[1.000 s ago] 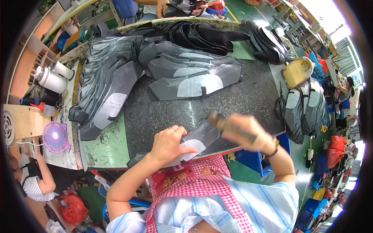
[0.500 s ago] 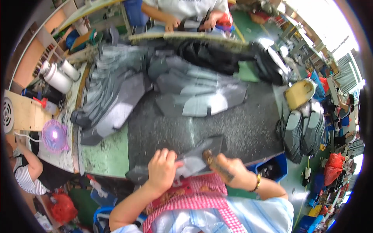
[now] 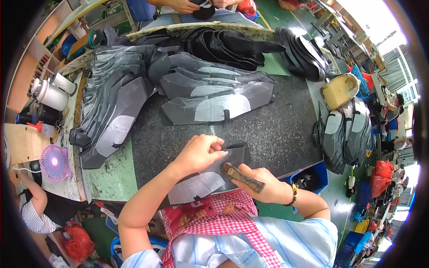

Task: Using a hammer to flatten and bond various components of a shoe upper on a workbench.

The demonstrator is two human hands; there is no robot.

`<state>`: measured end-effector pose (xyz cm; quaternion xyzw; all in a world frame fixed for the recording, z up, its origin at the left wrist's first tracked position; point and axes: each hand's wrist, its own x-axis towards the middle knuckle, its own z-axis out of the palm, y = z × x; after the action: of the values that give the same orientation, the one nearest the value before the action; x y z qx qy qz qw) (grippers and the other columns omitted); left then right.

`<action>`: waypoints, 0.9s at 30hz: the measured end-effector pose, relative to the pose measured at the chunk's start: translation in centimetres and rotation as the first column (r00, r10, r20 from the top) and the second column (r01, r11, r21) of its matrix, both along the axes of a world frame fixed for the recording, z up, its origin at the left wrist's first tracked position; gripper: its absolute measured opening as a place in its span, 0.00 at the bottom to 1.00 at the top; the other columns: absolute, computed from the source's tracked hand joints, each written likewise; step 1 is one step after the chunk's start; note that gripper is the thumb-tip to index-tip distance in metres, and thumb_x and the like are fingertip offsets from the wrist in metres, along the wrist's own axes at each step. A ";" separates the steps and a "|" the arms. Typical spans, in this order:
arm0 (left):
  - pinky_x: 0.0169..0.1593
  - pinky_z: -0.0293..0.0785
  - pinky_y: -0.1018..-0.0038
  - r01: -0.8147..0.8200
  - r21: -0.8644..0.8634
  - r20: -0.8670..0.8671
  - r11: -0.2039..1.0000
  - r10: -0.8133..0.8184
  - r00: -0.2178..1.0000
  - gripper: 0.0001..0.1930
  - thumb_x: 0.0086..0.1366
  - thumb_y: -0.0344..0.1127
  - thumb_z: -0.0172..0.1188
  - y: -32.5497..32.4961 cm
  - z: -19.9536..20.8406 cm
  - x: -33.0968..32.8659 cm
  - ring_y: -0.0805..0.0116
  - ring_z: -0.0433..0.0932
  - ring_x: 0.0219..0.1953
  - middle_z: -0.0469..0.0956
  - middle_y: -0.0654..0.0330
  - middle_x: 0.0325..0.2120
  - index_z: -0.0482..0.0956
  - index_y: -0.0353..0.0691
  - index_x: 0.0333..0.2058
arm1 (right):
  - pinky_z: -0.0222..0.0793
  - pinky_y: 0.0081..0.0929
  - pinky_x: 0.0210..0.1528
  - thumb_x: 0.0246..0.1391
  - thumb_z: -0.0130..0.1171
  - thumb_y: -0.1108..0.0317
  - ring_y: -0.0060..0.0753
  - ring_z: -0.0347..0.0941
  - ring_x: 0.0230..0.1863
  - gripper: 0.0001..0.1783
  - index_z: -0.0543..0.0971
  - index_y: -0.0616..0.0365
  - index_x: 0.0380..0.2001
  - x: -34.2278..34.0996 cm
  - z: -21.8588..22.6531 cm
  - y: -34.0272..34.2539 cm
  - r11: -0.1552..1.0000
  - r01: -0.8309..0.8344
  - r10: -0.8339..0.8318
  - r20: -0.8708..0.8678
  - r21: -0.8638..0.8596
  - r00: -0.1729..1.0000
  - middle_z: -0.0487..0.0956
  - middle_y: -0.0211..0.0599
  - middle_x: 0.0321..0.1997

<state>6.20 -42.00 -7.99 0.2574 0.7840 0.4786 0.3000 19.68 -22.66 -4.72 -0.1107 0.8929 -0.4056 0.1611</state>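
Note:
A grey shaped upper piece (image 3: 197, 186) with a pale rounded patch lies at the table's near edge, in front of my apron. My left hand (image 3: 199, 153) is over its far side, fingers curled in and thumb stretched to the right; whatever may be in the fingers is hidden. In my right hand (image 3: 268, 185) is a worn brown hammer (image 3: 243, 177), gripped at the handle, its rounded end over the right part of the piece. The piece's dark right end (image 3: 241, 154) shows beyond the hammer.
Fanned stacks of similar grey pieces lie at the left (image 3: 117, 127) and middle back (image 3: 203, 108). Black pieces (image 3: 223, 44) are behind them. At the right stand a yellow container (image 3: 340, 91) and more pieces (image 3: 333, 134). A purple fan (image 3: 55, 161) is at left; a blue bin (image 3: 318, 179) stands below the table's right edge.
My left hand has moved up and to the right over the piece, uncovering more of its pale patch. The right hand and hammer have shifted slightly; the whole view has tilted.

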 end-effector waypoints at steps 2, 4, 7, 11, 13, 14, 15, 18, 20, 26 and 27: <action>0.37 0.78 0.72 0.049 -0.113 0.003 0.992 -0.049 0.999 0.13 0.60 0.33 0.64 0.7 -0.2 -0.5 0.69 0.83 0.31 0.83 0.51 0.31 0.82 0.35 0.43 | 0.68 0.49 0.21 0.59 0.60 0.61 0.63 0.74 0.24 0.17 0.64 0.59 0.37 -0.3 -0.3 0.4 1.000 -0.002 0.002 0.004 -0.031 1.000 0.75 0.53 0.19; 0.36 0.78 0.73 0.074 -0.042 -0.108 0.996 -0.079 0.991 0.11 0.56 0.30 0.66 0.8 -0.9 -0.1 0.68 0.83 0.29 0.83 0.53 0.30 0.84 0.35 0.39 | 0.70 0.49 0.24 0.58 0.60 0.63 0.61 0.75 0.26 0.16 0.67 0.60 0.40 -0.2 -0.1 0.7 1.000 -0.026 0.026 0.068 0.001 0.997 0.76 0.53 0.23; 0.33 0.77 0.70 0.021 0.055 -0.305 0.998 -0.004 0.952 0.07 0.55 0.29 0.67 0.5 -2.4 1.4 0.61 0.81 0.27 0.81 0.55 0.27 0.84 0.34 0.33 | 0.72 0.46 0.27 0.57 0.61 0.64 0.58 0.77 0.29 0.16 0.70 0.60 0.44 -1.4 0.8 2.2 0.988 -0.064 0.069 0.028 -0.141 0.997 0.78 0.52 0.29; 0.34 0.77 0.68 0.028 0.124 -0.527 0.992 0.042 0.849 0.06 0.55 0.29 0.67 0.0 -3.2 2.7 0.59 0.80 0.29 0.79 0.56 0.27 0.83 0.36 0.32 | 0.72 0.44 0.27 0.56 0.59 0.67 0.55 0.76 0.26 0.17 0.72 0.59 0.49 -2.9 3.0 3.4 0.995 0.002 0.005 -0.068 0.097 0.998 0.76 0.47 0.29; 0.34 0.77 0.68 0.056 0.119 -0.609 0.991 0.028 0.793 0.06 0.56 0.30 0.66 -0.2 -3.5 2.6 0.59 0.80 0.30 0.79 0.57 0.28 0.83 0.37 0.32 | 0.71 0.45 0.26 0.56 0.59 0.67 0.54 0.75 0.26 0.18 0.71 0.59 0.49 -4.1 2.9 3.5 0.991 -0.017 0.026 -0.068 0.129 0.997 0.76 0.47 0.29; 0.34 0.77 0.68 0.073 0.096 -0.636 0.993 0.005 0.772 0.06 0.56 0.30 0.66 -0.3 -3.6 2.5 0.60 0.80 0.30 0.79 0.57 0.29 0.83 0.37 0.33 | 0.71 0.46 0.25 0.56 0.58 0.67 0.54 0.75 0.25 0.18 0.70 0.58 0.49 -4.6 2.9 3.4 0.987 -0.039 0.051 -0.068 0.157 0.996 0.75 0.46 0.30; 0.34 0.77 0.68 0.085 0.073 -0.659 0.994 -0.016 0.752 0.07 0.56 0.29 0.66 -0.4 -3.7 2.7 0.60 0.80 0.30 0.78 0.58 0.29 0.82 0.37 0.34 | 0.70 0.46 0.25 0.57 0.57 0.67 0.55 0.75 0.26 0.16 0.69 0.58 0.47 -5.1 3.8 2.8 0.987 -0.062 0.082 -0.132 0.150 0.988 0.75 0.46 0.29; 0.35 0.78 0.68 0.108 0.025 -0.672 0.994 -0.064 0.737 0.09 0.54 0.30 0.67 -0.3 -3.4 2.5 0.58 0.80 0.31 0.79 0.56 0.30 0.82 0.37 0.36 | 0.70 0.48 0.24 0.58 0.56 0.67 0.57 0.75 0.25 0.13 0.68 0.59 0.43 -5.5 2.3 2.2 0.962 -0.184 0.218 -0.157 0.201 0.963 0.75 0.48 0.25; 0.35 0.78 0.67 0.035 0.032 -0.559 0.999 -0.012 0.829 0.10 0.54 0.30 0.67 -0.4 -1.8 2.9 0.56 0.80 0.31 0.78 0.56 0.29 0.82 0.36 0.36 | 0.69 0.48 0.24 0.59 0.56 0.66 0.58 0.75 0.24 0.12 0.67 0.59 0.41 -5.4 1.8 2.2 0.966 -0.129 0.137 -0.020 0.226 0.990 0.74 0.49 0.21; 0.38 0.75 0.62 -0.094 -0.069 -0.528 0.993 0.044 0.848 0.17 0.54 0.29 0.65 -0.9 -0.6 6.9 0.53 0.78 0.35 0.77 0.52 0.33 0.79 0.31 0.44 | 0.69 0.47 0.23 0.59 0.56 0.66 0.60 0.74 0.24 0.11 0.67 0.58 0.40 -5.4 1.4 2.4 0.976 -0.090 0.098 -0.030 0.197 0.995 0.74 0.48 0.21; 0.39 0.74 0.64 -0.101 -0.186 -0.630 0.977 -0.040 0.776 0.18 0.55 0.29 0.64 -0.7 -0.6 7.6 0.56 0.76 0.36 0.76 0.54 0.35 0.78 0.31 0.45 | 0.69 0.47 0.23 0.59 0.56 0.66 0.59 0.74 0.23 0.11 0.68 0.59 0.40 -5.6 1.1 2.6 0.988 -0.080 0.093 -0.093 0.131 0.991 0.74 0.48 0.21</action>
<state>13.78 -42.75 -8.55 0.3569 0.8890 0.2844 0.0379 14.08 -20.02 -3.64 -0.1587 0.9181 -0.3347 0.1410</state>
